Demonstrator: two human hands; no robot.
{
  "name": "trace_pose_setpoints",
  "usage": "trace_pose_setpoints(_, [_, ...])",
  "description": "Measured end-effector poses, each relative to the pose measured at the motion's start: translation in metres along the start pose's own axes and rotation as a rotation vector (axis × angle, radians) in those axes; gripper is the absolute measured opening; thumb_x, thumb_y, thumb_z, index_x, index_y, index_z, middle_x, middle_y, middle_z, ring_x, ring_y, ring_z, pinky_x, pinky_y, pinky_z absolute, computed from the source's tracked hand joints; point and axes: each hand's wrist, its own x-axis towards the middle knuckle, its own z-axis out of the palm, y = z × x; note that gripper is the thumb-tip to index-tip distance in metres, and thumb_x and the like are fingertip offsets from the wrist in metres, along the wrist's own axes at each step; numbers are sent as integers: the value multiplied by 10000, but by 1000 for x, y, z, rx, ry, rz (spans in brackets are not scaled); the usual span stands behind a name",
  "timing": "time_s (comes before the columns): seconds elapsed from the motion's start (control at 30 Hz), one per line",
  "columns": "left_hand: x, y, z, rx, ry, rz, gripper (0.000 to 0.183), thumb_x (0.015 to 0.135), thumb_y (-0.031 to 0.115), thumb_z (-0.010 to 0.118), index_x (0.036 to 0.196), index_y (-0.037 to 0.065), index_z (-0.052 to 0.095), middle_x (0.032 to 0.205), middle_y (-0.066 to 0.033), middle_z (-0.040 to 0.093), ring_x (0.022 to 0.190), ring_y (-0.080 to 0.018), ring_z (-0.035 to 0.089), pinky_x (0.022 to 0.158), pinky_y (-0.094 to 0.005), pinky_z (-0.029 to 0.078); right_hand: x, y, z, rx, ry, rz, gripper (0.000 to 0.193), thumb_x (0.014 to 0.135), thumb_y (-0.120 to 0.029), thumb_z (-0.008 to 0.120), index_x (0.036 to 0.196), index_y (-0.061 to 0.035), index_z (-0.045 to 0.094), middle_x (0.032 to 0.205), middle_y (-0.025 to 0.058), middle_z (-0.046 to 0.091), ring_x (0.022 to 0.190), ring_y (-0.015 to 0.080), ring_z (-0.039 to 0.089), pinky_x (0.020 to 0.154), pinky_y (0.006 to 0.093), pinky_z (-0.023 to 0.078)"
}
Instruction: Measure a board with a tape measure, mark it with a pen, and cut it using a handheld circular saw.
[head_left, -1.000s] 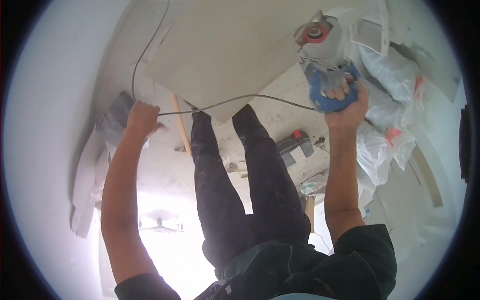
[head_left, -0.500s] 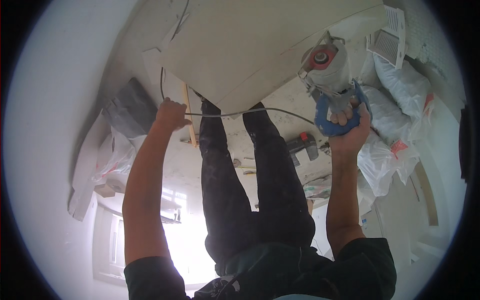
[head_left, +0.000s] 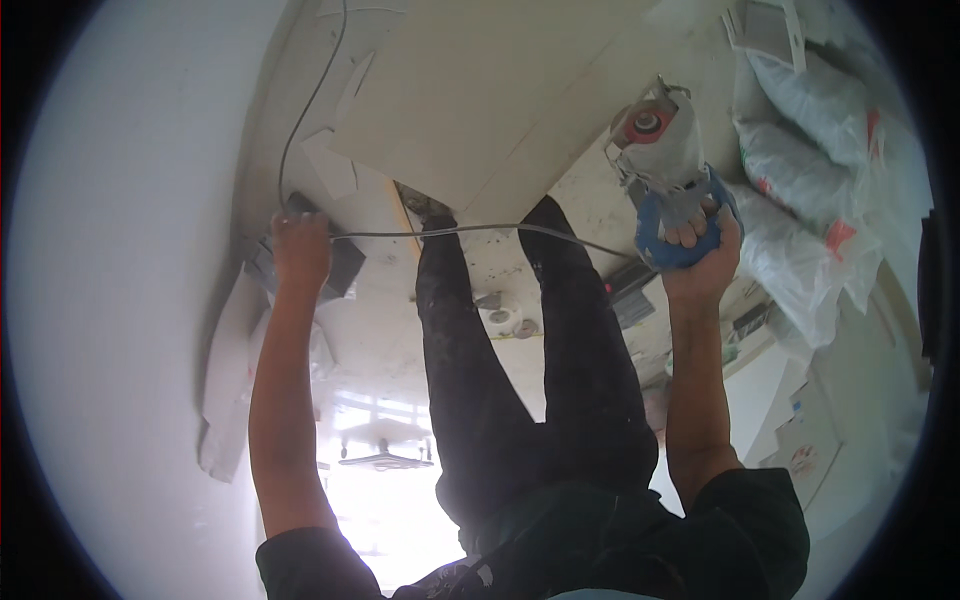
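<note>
My right hand [head_left: 705, 262] is wrapped round the blue loop handle of a dusty circular saw [head_left: 662, 158]. The saw has a red and dark round part on its side and is raised on the right. Its grey power cord [head_left: 480, 229] runs left from the handle, across in front of my legs, to my left hand [head_left: 300, 250]. That hand is closed on the cord, and the cord continues upward beyond it. Beneath the saw and ahead of my feet lies a large pale board [head_left: 450, 100] with a thin line marked on it.
Several stuffed white plastic bags [head_left: 800, 165] are piled along the right. A wooden strip [head_left: 403, 215] lies by the board's near corner. Behind my left hand is a dark grey sheet-like thing [head_left: 345, 265]. Rolls of tape [head_left: 499, 316] and a dark tool case [head_left: 632, 295] lie around my legs.
My left hand has moved left with the cord, drawing the span between my hands longer. My right hand keeps the saw at about the same height. The view has shifted a little.
</note>
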Motion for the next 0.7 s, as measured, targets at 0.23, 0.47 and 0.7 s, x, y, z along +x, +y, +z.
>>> trace_pose_setpoints(0.23, [51, 30, 27, 142, -257, 486, 195, 902, 231, 571, 1034, 130, 673, 982, -86, 703, 1094, -258, 613, 1148, -470, 277, -7, 24, -26, 143, 114, -27, 228, 965, -314, 554, 1019, -93, 542, 727, -12, 433, 592, 124, 424, 589, 324, 404])
trace_pose_setpoints(0.47, [97, 88, 47, 142, -300, 603, 285, 893, 325, 637, 1113, 146, 663, 1036, -105, 703, 1102, -269, 606, 1164, -475, 234, 1, 58, -54, 208, 293, -81, 240, 958, -302, 563, 1038, -78, 536, 725, -8, 431, 589, 129, 415, 600, 332, 402])
trace_pose_setpoints(0.7, [133, 94, 54, -1150, -13, -127, 342, 988, 338, 501, 1142, 58, 622, 1160, -104, 648, 1136, -279, 595, 993, -469, 444, 5, 77, -62, 225, 152, -110, 249, 956, -276, 553, 1074, -56, 540, 715, 12, 446, 580, 146, 419, 612, 352, 408])
